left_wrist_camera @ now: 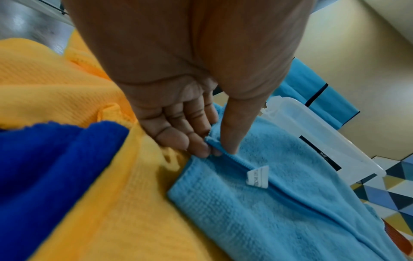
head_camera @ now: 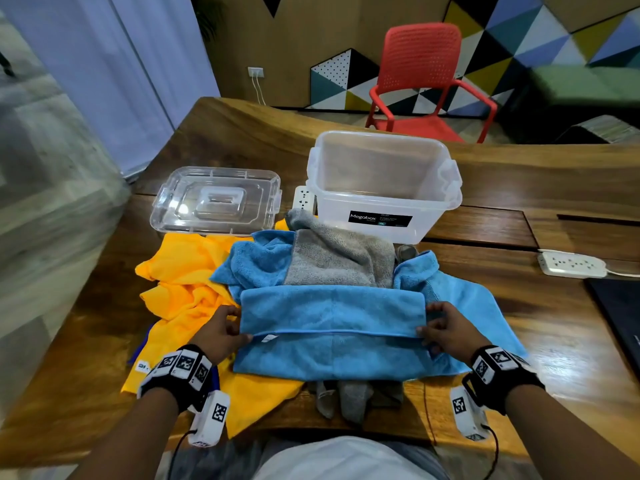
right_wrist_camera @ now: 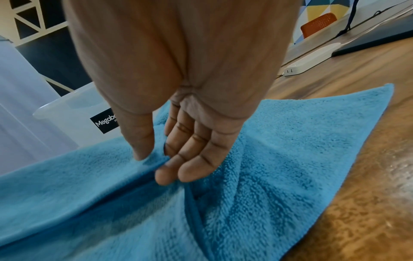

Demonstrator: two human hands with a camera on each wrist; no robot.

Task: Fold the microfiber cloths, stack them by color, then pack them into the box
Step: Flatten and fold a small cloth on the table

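Here the left hand [head_camera: 221, 329] pinches the left end of a folded-over edge of the light blue cloth [head_camera: 332, 317], thumb on top and fingers beneath, as the left wrist view shows plainly. The right hand [head_camera: 446, 329] does the same at the right end of that edge, thumb above and fingers under the hem. The flap lies doubled toward the person, its hem short of the near edge of the cloth, and a small white tag [left_wrist_camera: 258, 176] sticks out of the hem near the left hand.

The light blue cloth sits on top of a loose heap on the wooden bench [head_camera: 519, 188]. A grey cloth [head_camera: 332, 261] lies crumpled just behind it, and more grey fabric pokes out beneath its near edge. A second light blue cloth [head_camera: 464, 289] spreads out under the right hand. Yellow cloths [head_camera: 183, 271] lie rumpled to the left, with a dark blue cloth [left_wrist_camera: 49, 159] partly under them by the left wrist.

Behind the heap stands the clear plastic box [head_camera: 384, 188], open, with a black label on its front. Its lid [head_camera: 214, 200] lies flat on the bench to the left of it. A white power strip [head_camera: 571, 265] rests to the right, well apart from the cloths, and a red chair [head_camera: 426, 81] stands beyond the bench.
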